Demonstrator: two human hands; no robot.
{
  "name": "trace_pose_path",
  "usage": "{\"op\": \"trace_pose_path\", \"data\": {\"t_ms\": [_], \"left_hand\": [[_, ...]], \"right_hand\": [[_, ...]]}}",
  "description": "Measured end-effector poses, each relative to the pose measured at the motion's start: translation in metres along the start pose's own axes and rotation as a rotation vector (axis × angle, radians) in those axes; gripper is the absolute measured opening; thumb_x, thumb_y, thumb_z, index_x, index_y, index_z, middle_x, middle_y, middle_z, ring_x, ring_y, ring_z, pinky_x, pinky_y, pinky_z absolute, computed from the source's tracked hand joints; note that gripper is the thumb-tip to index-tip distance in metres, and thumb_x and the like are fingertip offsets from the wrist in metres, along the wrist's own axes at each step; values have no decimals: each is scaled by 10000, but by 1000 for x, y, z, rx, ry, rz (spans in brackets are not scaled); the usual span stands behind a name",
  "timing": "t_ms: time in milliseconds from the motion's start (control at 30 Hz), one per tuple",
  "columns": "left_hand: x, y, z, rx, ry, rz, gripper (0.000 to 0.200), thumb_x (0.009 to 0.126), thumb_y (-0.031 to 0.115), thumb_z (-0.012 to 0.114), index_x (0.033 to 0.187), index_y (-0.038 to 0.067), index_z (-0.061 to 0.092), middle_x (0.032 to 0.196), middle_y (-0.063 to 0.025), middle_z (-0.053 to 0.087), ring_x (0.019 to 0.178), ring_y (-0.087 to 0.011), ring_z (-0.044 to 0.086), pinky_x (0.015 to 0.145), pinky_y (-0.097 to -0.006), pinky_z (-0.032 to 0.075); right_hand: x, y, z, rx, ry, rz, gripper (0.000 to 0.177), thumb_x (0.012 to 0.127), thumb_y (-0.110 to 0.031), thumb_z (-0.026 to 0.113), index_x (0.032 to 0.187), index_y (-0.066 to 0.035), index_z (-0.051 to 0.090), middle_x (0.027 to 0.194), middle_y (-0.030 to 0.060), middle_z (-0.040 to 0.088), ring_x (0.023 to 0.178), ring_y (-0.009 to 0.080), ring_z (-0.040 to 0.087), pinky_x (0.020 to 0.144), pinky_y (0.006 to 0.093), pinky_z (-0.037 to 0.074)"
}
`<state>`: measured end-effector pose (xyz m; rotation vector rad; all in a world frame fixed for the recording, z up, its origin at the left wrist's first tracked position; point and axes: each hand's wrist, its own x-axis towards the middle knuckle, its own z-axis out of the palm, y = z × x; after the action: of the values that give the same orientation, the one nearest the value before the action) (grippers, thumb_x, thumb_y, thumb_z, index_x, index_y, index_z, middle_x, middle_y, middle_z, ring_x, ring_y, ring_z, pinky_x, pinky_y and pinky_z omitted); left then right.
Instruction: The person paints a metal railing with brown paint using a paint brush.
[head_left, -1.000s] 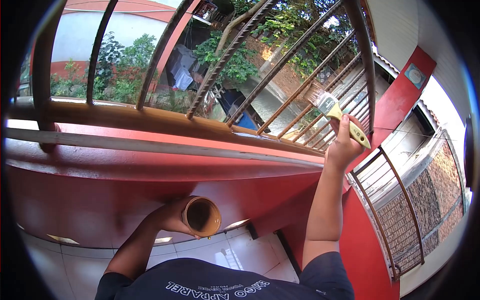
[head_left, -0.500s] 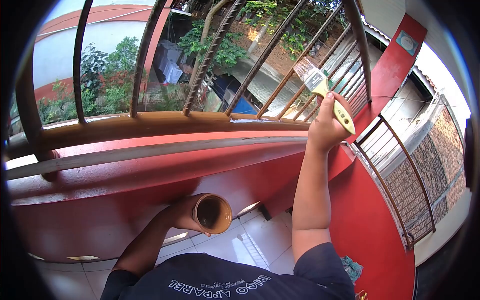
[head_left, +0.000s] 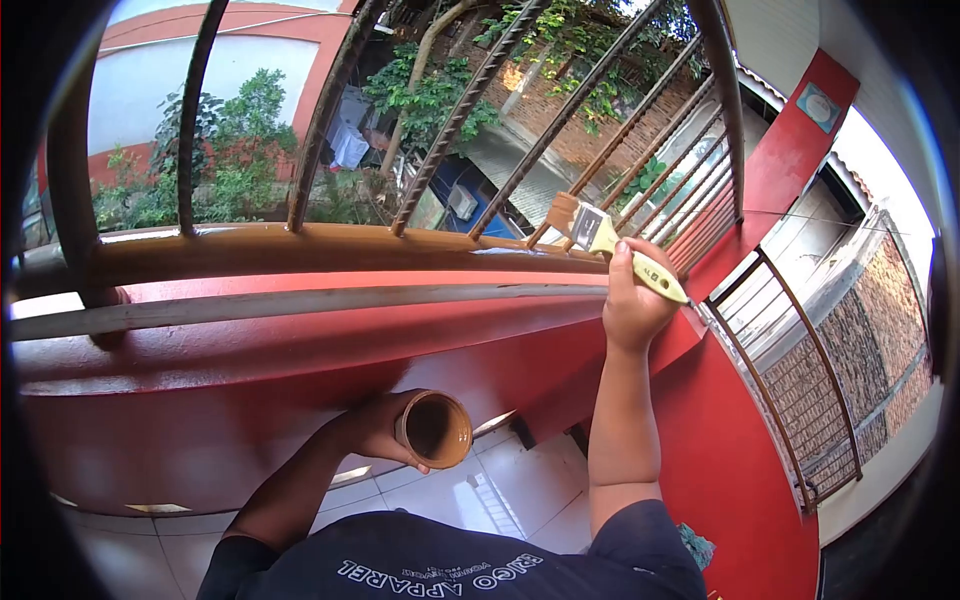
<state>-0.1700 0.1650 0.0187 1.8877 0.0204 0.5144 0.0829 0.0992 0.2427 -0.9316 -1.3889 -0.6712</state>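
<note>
My right hand (head_left: 640, 298) grips a paintbrush (head_left: 600, 232) by its pale yellow handle. The brown-stained bristles are at one of the thin twisted bars, just above the brown bottom rail (head_left: 330, 252); whether they touch cannot be made out. Lower down, my left hand (head_left: 382, 430) is wrapped around a cup (head_left: 434, 430) with brown-coated walls and dark contents, its mouth facing up toward me. The railing's upright bars (head_left: 465, 110) are brown, some patchy, and wet-looking shine shows on the bottom rail.
A grey wooden strip (head_left: 300, 302) runs below the rail along the red ledge (head_left: 250, 345). To the right stand a red wall (head_left: 725, 430) and another barred railing (head_left: 790, 380). A greenish cloth (head_left: 697, 546) lies low at the right, near the white tiled floor (head_left: 520, 470).
My right hand has brought the brush down and left, its bristles now lower, near the bars' base. The left hand with the cup has hardly moved; the view has shifted slightly.
</note>
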Motion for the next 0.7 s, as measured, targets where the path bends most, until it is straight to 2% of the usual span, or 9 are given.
{"op": "trace_pose_path", "data": {"t_ms": [100,167,233,333,400,467,600,633,700], "left_hand": [[1,-1,1,28,9,-39,957,524,213,967,1349,91,497,1271,-96,619,1189,-239,587,1022,-384,455],[2,-4,3,36,19,-55,955,520,220,970,1342,91,502,1265,-98,624,1184,-244,593,1018,-385,458],[3,-6,6,34,48,-49,951,516,224,972,1335,92,508,1261,-100,628,1181,-248,597,1013,-386,462],[3,-5,9,36,98,-38,934,521,230,973,1323,85,515,1247,-96,629,1167,-237,597,1006,-383,465],[5,-5,14,-31,120,-28,927,522,234,976,1312,72,518,1233,-93,626,1151,-223,594,997,-376,465],[5,-6,16,-75,161,-2,919,524,230,979,1302,60,519,1223,-88,621,1139,-208,587,989,-369,464],[8,2,23,-192,246,64,908,532,199,980,1296,43,515,1216,-78,609,1132,-182,571,978,-354,463],[10,6,27,-242,258,74,908,534,189,980,1298,41,512,1217,-77,607,1133,-178,568,976,-351,463],[16,19,30,-255,239,85,917,537,172,979,1309,40,504,1219,-73,605,1133,-171,564,977,-349,463]], "right_hand": [[32,6,-12,-143,-154,3,64,845,3,706,899,33,689,791,45,673,713,91,619,647,238,500],[70,16,-14,32,-109,35,47,865,-17,710,897,17,704,777,23,673,665,64,602,598,209,478],[108,4,-17,-41,-58,-143,43,883,-11,690,905,22,706,793,30,682,673,63,606,600,208,483],[131,12,-22,-242,27,-534,70,845,-12,726,914,-18,717,830,69,705,668,124,645,612,241,504],[111,9,-25,-316,-97,-590,120,805,3,744,916,-34,716,817,86,695,654,156,656,597,266,511],[77,9,-29,-279,-277,-592,156,767,28,748,901,-34,701,758,97,672,633,195,657,566,303,513],[53,11,-50,-63,-686,-357,141,743,41,740,856,-26,691,752,113,672,625,224,662,554,301,510],[61,16,-53,-49,-743,-323,126,748,29,743,850,-24,692,753,112,674,628,216,660,559,297,507],[80,28,-49,-31,-646,-358,120,765,24,741,868,-20,699,777,109,686,675,192,666,604,288,509]]}}
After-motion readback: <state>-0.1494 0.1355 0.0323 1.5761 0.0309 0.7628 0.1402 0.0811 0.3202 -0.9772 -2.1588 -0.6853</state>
